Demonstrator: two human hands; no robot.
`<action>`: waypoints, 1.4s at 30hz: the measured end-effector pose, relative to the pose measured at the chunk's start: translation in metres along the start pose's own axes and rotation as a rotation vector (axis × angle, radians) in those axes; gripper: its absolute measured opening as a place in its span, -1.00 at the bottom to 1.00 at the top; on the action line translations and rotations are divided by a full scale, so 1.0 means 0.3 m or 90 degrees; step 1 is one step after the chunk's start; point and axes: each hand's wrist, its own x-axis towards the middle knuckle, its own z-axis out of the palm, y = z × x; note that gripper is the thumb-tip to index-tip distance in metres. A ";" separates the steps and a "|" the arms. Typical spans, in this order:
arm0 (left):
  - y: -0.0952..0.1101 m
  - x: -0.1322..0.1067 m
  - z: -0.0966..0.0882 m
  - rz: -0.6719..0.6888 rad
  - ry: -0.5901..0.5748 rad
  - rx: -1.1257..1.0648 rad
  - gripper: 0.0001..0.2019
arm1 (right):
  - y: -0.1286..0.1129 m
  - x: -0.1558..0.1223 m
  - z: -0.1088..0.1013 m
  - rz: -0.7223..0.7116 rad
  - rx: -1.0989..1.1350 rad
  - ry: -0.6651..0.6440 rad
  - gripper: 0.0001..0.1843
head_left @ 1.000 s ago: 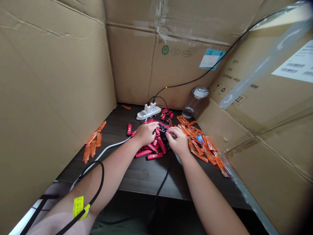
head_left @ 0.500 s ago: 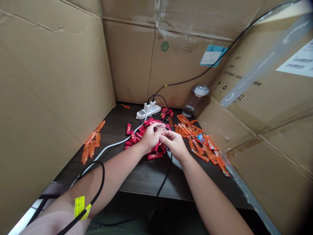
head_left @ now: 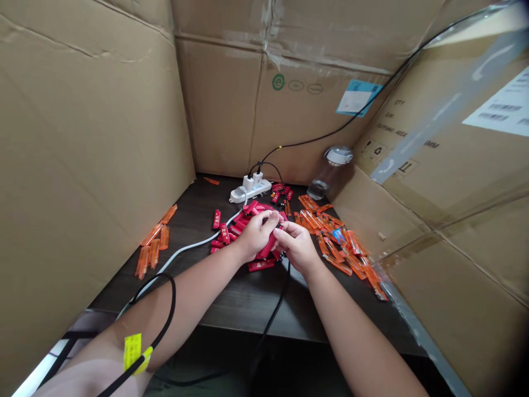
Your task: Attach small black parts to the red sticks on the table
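My left hand (head_left: 256,236) and my right hand (head_left: 298,243) meet over a heap of small flat red pieces (head_left: 261,266) with gold lettering, shaped like lighters. Closed fingers of the left hand grip one red lighter-shaped piece (head_left: 266,246), which slants down between the palms. At its upper end the right thumb and fingertips pinch a tiny part, too small to name. Much of what lies under both hands is hidden. Translucent orange slim pieces (head_left: 326,231), also lighter-like, are spread to the right of the right hand, with a small blue-marked one among them.
More orange pieces (head_left: 155,251) lie by the left cardboard wall (head_left: 99,138). A white power strip (head_left: 250,191) with plugs stands behind the heap, near a water bottle (head_left: 326,173). A white cable (head_left: 185,246) and a black cable (head_left: 278,306) cross the dark table (head_left: 231,300).
Both hands stay over the heap with small finger movements. The fingertips have shifted slightly, and more of the red piece between the hands shows now.
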 end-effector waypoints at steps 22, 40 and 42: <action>-0.038 0.005 -0.058 0.313 0.053 0.595 -0.62 | 0.003 0.012 -0.040 -0.209 -0.352 0.153 -0.76; -0.061 0.001 -0.033 0.302 -0.077 0.647 -0.57 | 0.064 0.037 -0.116 -0.290 -0.612 0.178 -0.73; -0.061 0.003 -0.030 0.288 -0.058 0.638 -0.58 | 0.055 0.042 -0.101 -0.333 -0.654 0.198 -0.73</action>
